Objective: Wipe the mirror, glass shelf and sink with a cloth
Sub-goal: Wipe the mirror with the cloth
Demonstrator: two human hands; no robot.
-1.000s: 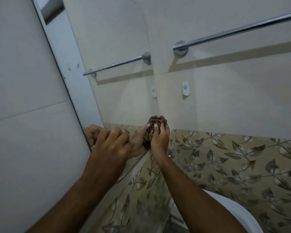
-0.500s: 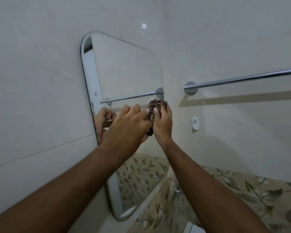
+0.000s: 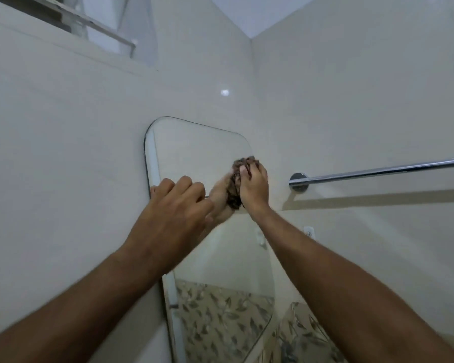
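Chrome towel bar (image 3: 383,171) at 3 o'clock, wall-mounted, round flange at its left end. White socket plate (image 3: 309,232) on the wall below the flange. High window (image 3: 71,19) at 11 o'clock. Leaf-patterned tile band (image 3: 303,334) at 5 o'clock.

Both arms raised, fingers (image 3: 247,171) curled

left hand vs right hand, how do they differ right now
The right hand grips a bunched dark cloth against the mirror; the left hand holds nothing, fingers loosely curled. The right hand sits higher, at the mirror's right edge; the left sits lower, toward its left edge. Both are bare and raised at the mirror.
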